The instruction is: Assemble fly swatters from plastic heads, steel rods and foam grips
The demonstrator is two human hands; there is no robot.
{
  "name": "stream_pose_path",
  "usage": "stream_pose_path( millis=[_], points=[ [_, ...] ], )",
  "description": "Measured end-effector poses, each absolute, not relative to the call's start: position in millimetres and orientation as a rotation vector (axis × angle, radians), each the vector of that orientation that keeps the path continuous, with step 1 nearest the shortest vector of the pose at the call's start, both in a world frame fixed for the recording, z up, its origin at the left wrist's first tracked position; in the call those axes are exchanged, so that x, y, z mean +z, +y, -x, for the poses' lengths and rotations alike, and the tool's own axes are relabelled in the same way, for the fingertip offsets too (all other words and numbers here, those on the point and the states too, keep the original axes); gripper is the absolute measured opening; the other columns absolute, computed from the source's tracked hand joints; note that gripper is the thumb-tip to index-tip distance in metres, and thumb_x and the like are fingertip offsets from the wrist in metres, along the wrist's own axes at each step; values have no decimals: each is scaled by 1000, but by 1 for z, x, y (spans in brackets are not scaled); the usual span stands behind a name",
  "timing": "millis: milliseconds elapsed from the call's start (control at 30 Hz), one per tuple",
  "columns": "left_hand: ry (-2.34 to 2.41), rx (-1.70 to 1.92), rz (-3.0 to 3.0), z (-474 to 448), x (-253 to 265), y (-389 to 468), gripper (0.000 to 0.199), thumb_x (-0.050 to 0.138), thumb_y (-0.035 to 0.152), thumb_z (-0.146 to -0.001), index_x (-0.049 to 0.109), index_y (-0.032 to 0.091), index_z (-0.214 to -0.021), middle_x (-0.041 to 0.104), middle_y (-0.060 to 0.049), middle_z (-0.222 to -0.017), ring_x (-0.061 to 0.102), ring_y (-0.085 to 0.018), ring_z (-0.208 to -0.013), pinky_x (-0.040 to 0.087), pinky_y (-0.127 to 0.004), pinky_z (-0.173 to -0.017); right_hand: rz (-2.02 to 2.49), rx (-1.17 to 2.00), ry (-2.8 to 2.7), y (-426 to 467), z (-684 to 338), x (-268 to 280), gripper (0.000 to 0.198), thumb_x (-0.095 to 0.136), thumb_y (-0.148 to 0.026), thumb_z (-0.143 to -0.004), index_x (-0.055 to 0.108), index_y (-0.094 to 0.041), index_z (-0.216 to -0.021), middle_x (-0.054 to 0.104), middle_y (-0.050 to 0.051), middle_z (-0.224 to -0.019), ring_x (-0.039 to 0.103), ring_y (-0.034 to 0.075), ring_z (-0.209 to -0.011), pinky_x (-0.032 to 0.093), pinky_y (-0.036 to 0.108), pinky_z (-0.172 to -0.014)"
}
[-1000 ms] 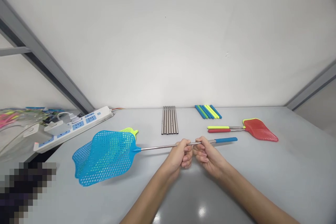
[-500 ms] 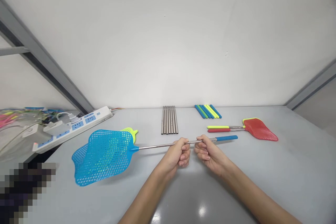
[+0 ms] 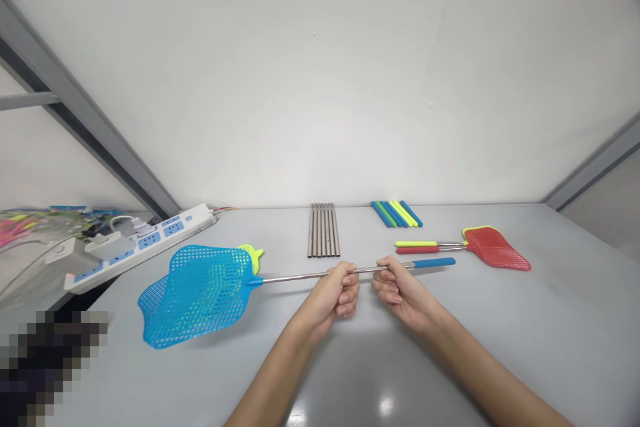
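Note:
A blue fly swatter (image 3: 210,293) with a thin metal rod and a blue grip is held crosswise above the table, its perforated head to the left. My left hand (image 3: 336,295) is closed round the rod near its middle. Farther right, my right hand (image 3: 400,290) pinches the rod just short of the blue grip (image 3: 434,263). A small gap separates the two hands. Under the held head lie other swatter heads, one blue (image 3: 153,303) and one yellow-green (image 3: 254,255), both mostly hidden.
Several metal tubes (image 3: 323,230) lie side by side at the back, with several coloured grips (image 3: 397,213) to their right. A red swatter (image 3: 495,248) lies over a yellow one at the right. A power strip (image 3: 145,243) with plugs stands at the left, near plastic bags (image 3: 55,230).
The hands keep their hold on the swatter. Its grip end has shifted very slightly to the right, and its head sits slightly higher. The view itself has moved a little.

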State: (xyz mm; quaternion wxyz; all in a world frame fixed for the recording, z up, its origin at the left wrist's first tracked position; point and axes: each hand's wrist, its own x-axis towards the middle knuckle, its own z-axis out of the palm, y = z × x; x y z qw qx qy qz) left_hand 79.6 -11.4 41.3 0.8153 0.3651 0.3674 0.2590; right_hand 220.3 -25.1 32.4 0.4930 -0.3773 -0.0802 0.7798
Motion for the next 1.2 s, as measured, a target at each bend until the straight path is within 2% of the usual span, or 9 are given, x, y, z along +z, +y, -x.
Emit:
stream_pose_path(
  millis=[933,1200],
  points=[
    [770,566,-800,-71,49,-9,29,36,33,-74,26,19,-51,23,10,-34,18,-3,-28,16,-19,-36,923,1859,-357,-23,-231,31,27,52,-23,-67,33,-17,-49,20,-8,-47,16,3,-37,18,14,-28],
    [784,548,-738,-75,45,-12,29,35,34,-74,25,19,-51,22,10,-34,19,-4,-27,19,-20,-37,954,1863,-376,-21,-233,26,31,51,-25,-67,29,-18,-46,19,-8,-44,16,3,-36,19,15,-28]
  ],
)
